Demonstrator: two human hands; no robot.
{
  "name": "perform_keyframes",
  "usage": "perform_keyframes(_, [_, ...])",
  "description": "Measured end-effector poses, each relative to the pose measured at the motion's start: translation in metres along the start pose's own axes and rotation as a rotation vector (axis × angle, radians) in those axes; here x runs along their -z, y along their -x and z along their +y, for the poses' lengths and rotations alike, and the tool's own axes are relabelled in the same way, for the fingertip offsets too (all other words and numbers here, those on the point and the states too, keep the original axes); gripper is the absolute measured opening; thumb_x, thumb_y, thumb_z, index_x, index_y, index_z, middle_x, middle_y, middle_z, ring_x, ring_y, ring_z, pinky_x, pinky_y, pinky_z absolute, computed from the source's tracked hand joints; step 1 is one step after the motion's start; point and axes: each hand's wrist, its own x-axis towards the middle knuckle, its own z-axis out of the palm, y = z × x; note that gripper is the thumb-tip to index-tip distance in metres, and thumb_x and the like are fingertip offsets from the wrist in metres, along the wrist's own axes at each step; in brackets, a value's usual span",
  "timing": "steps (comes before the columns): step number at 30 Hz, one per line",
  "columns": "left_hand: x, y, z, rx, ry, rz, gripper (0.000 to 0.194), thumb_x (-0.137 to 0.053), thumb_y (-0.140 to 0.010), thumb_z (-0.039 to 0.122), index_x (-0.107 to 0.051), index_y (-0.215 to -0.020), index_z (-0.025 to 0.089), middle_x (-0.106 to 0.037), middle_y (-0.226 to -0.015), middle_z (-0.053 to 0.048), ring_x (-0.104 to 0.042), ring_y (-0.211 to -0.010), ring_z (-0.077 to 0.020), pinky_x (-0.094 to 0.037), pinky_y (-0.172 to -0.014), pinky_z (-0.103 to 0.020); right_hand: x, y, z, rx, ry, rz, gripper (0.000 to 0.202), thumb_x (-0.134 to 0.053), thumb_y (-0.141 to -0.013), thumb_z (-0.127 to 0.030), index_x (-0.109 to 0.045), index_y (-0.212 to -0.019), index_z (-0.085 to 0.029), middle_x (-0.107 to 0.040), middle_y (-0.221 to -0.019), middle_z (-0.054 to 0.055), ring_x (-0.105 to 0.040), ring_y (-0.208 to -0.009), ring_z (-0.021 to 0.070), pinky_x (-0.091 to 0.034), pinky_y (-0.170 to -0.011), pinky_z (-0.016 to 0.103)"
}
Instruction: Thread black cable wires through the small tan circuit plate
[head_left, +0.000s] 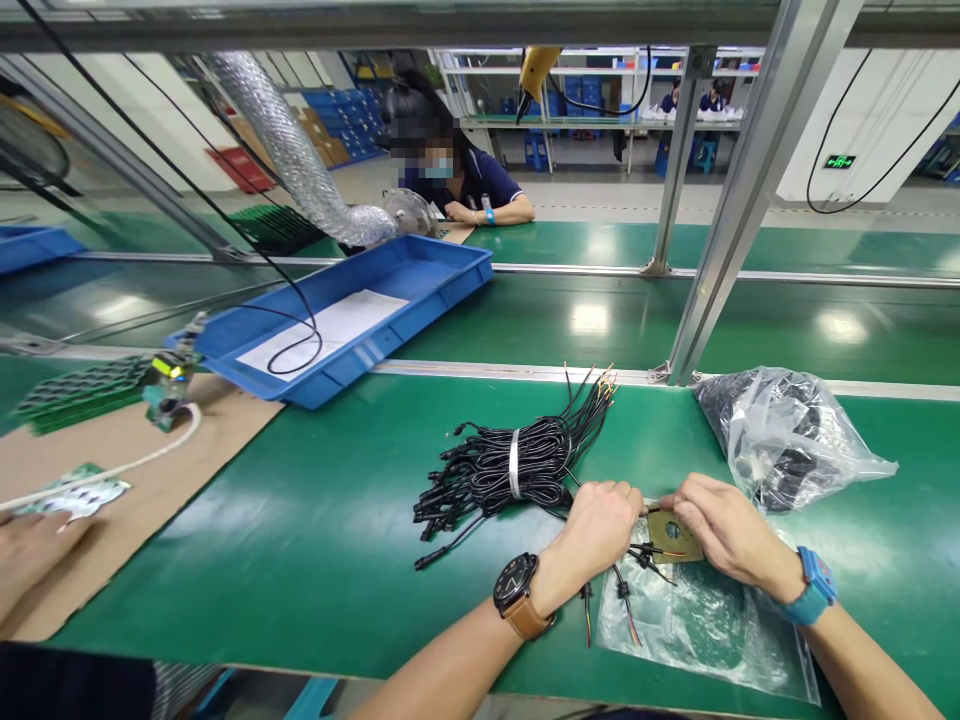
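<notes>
My left hand is closed, its fingertips at a thin black cable. The short visible piece of this cable runs across to the pinched fingers of my right hand. Beneath them lies a brownish square plate with a round hole, its right side partly covered by my right hand. The plate rests on a clear plastic bag. Black cable ends with bare coloured wires stick out below my left hand. Left of it lies a thick bundle of black cables, tied with a white band.
A plastic bag of black parts sits at the right, near a metal post. Across the back left, a blue tray holds white paper. A co-worker's hand is on cardboard; another person sits opposite.
</notes>
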Motion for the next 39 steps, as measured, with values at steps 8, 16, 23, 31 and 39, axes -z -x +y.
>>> perform_keyframes(8, [-0.003,0.001,-0.001,-0.031,0.037,0.076,0.019,-0.05,-0.102,0.024,-0.055,-0.085,0.018,-0.063,-0.082,-0.003,-0.06,-0.076,-0.0211,-0.036,-0.063,-0.035,-0.002,0.0,0.009,-0.089,0.048,0.172,0.03,-0.034,-0.108,-0.031,-0.053,-0.086,-0.021,-0.058,-0.076,0.004,-0.054,-0.069,0.0178,-0.041,-0.066,0.031])
perform_keyframes(16, [0.007,0.009,0.001,-0.057,0.062,0.076,0.011,-0.052,-0.1,0.018,-0.051,-0.089,0.019,-0.059,-0.089,-0.002,-0.055,-0.084,-0.0212,-0.034,-0.069,-0.035,-0.005,0.0,0.015,-0.112,0.082,0.16,0.022,-0.041,-0.107,-0.031,-0.056,-0.094,-0.02,-0.06,-0.082,0.005,-0.055,-0.075,0.0193,-0.043,-0.069,0.033])
perform_keyframes(23, [0.009,0.012,0.0,-0.082,0.105,0.086,0.013,-0.05,-0.098,0.011,-0.049,-0.088,0.019,-0.056,-0.09,-0.002,-0.05,-0.084,-0.02,-0.035,-0.072,-0.035,-0.003,-0.003,0.012,-0.034,0.098,0.166,0.016,-0.043,-0.106,-0.024,-0.057,-0.099,-0.02,-0.061,-0.084,0.006,-0.053,-0.079,0.0206,-0.044,-0.07,0.035])
perform_keyframes(31, [0.012,0.013,-0.005,-0.075,0.191,0.042,0.011,-0.052,-0.1,0.018,-0.052,-0.089,0.019,-0.059,-0.089,-0.001,-0.055,-0.082,-0.0183,-0.037,-0.075,-0.033,-0.005,-0.003,0.023,-0.096,0.033,0.191,0.019,-0.045,-0.103,-0.023,-0.058,-0.116,-0.019,-0.066,-0.099,0.009,-0.062,-0.09,0.0227,-0.052,-0.079,0.038])
perform_keyframes(39, [0.005,0.009,-0.006,-0.002,0.48,0.141,0.004,-0.055,-0.1,0.02,-0.058,-0.103,0.021,-0.066,-0.096,0.001,-0.062,-0.081,-0.015,-0.042,-0.072,-0.028,-0.005,-0.002,0.029,-0.369,-0.399,0.239,0.027,-0.06,-0.096,-0.044,-0.065,-0.105,-0.019,-0.073,-0.098,0.008,-0.069,-0.084,0.02,-0.056,-0.081,0.036])
